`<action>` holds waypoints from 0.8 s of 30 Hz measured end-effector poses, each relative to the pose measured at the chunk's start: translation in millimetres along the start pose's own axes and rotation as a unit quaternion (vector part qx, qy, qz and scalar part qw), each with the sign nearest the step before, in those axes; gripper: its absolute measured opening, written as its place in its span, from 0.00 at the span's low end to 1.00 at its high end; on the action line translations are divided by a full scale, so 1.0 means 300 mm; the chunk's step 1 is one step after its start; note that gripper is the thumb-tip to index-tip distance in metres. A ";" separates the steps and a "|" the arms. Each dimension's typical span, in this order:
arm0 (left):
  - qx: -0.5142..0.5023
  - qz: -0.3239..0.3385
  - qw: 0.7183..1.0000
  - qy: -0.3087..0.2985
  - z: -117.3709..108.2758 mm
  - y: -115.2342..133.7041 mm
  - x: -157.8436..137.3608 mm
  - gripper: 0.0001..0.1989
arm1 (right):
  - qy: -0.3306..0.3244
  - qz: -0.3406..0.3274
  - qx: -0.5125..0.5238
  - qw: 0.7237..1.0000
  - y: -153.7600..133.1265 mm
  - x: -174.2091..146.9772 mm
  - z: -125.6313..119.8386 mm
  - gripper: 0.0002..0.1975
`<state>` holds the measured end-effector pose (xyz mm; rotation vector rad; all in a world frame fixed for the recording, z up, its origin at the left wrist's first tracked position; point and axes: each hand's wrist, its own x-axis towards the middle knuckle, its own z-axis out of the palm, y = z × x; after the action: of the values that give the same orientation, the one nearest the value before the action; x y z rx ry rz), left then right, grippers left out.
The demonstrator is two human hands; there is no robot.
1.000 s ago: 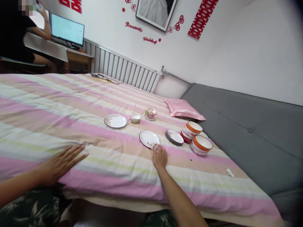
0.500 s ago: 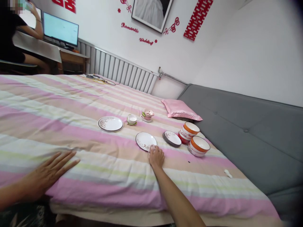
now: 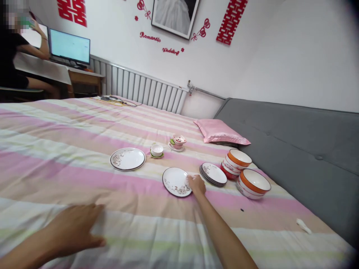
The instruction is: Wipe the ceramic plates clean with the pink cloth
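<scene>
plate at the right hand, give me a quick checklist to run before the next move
1. Plate face up on the bed: ok.
2. Right hand gripping the pale wad: ok, at the plate's right edge.
3. Plate apart from the plate stack: ok, a gap shows.
4. Bowls upright and off the plate: ok.
5. Left hand away from the dishes: ok; whether it presses on the bed: cannot tell.
6. Plate clean under the wad: cannot tell, hidden.

Head-worn view, forward-down across bed (image 3: 137, 201)
</scene>
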<state>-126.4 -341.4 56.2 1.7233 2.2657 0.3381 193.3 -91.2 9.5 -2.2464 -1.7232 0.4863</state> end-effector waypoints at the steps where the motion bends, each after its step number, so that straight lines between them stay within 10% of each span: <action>1: 0.023 0.016 0.999 -0.033 -0.021 0.067 0.043 0.37 | -0.014 0.000 -0.010 1.000 -0.013 0.023 -0.003 0.17; 5: -0.080 0.031 0.992 -0.095 -0.046 0.310 0.253 0.33 | -0.071 -0.029 -0.047 0.996 -0.070 0.106 -0.012 0.18; 10: -0.100 -0.022 0.994 -0.028 0.126 0.486 0.521 0.30 | -0.081 -0.094 -0.055 0.991 -0.113 0.148 0.014 0.18; 16: -0.108 -0.006 0.993 0.056 0.325 0.550 0.642 0.25 | -0.041 -0.152 -0.055 0.986 -0.115 0.147 0.056 0.19; 24: -0.102 0.033 0.993 0.057 0.346 0.545 0.654 0.23 | 0.052 -0.170 -0.015 0.984 -0.141 0.121 0.008 0.14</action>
<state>7.8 -106.9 0.9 1.7143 2.1666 0.6754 163.8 -45.3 20.8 -1.8992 -2.0139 0.2625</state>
